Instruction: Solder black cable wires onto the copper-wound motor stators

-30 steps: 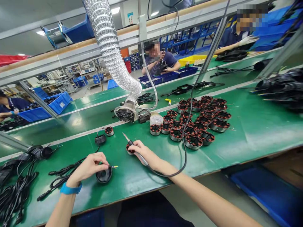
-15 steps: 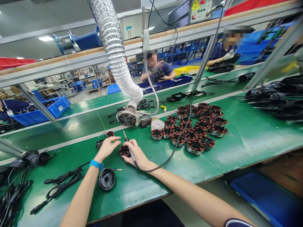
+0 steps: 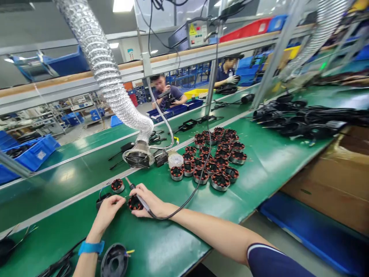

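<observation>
My right hand (image 3: 151, 202) is closed around a soldering iron (image 3: 140, 199), whose tip points up and away to the left. The same hand also grips a motor stator (image 3: 134, 203) with copper-coloured windings and a black core. Close to that stator's left side, my left hand (image 3: 108, 209) has thumb and forefinger pinched together; whatever lies between them is too small to make out. Behind the left hand stand another stator (image 3: 117, 186) and a partly hidden black housing (image 3: 101, 200). A round black housing (image 3: 114, 261) with coloured wires lies at the near edge of view.
Several stators (image 3: 220, 181) are grouped on the green bench (image 3: 173, 238) to the right. A fume duct (image 3: 115, 92) with a fan grille (image 3: 137, 158) hangs beyond my hands. Black cabled parts (image 3: 300, 117) lie at far right. Two co-workers sit across the bench.
My view has swung to the right and closer. My left hand's fingers, spread before, are now pinched beside the held stator. The right hand keeps the iron and stator.
</observation>
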Available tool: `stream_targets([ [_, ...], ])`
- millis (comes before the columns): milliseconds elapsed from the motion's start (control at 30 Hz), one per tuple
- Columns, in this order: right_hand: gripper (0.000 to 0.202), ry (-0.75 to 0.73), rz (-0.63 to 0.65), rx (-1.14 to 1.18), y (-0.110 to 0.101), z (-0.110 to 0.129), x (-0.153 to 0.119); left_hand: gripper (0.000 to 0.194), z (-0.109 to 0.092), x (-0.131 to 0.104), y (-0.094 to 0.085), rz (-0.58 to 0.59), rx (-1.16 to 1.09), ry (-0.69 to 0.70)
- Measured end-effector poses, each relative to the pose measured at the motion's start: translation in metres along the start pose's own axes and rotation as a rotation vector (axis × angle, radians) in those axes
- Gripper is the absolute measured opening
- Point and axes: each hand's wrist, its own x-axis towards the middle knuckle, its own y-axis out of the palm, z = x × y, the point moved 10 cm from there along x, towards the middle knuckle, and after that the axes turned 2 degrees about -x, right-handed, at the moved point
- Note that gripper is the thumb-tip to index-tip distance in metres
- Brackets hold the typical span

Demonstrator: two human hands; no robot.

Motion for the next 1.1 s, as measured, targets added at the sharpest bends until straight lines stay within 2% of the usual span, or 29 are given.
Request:
stream_targets([
  [167, 0.067, 0.021, -0.001, 0.050, -0.006, -0.004, -0.002, 0.051, 0.006, 0.004, 0.011, 0.063, -0.032, -0.035],
  [333, 0.063, 0.047, -0.029, 0.057, -0.012, -0.003, -0.004, 0.057, 0.021, -0.005, 0.016, 0.138, -0.139, -0.227],
  [467, 0.061, 0.063, -0.016, 0.044, -0.014, -0.003, -0.004, 0.054, 0.013, -0.012, 0.036, 0.223, -0.402, -0.267],
  [567, 0.061, 0.046, -0.002, 0.041, -0.015, -0.003, -0.005, 0.050, 0.008, -0.013, 0.051, 0.273, -0.515, -0.284],
  [667, 0.059, 0.028, -0.011, 0.051, -0.015, -0.004, -0.006, 0.049, 0.010, -0.010, 0.051, 0.234, -0.517, -0.294],
  [800, 0.057, 0.021, -0.030, 0.073, -0.013, -0.004, -0.008, 0.050, 0.016, -0.006, 0.026, 0.038, -0.487, -0.272],
  [867, 0.056, 0.028, -0.033, 0.066, -0.012, -0.004, -0.008, 0.050, 0.017, -0.006, 0.019, -0.008, -0.490, -0.259],
  [967, 0.056, 0.029, -0.043, 0.043, -0.012, -0.003, -0.008, 0.049, 0.018, -0.008, 0.020, 0.016, -0.511, -0.268],
  [1100, 0.057, 0.015, -0.050, 0.031, -0.012, -0.004, -0.008, 0.051, 0.019, -0.009, 0.031, 0.048, -0.572, -0.301],
])
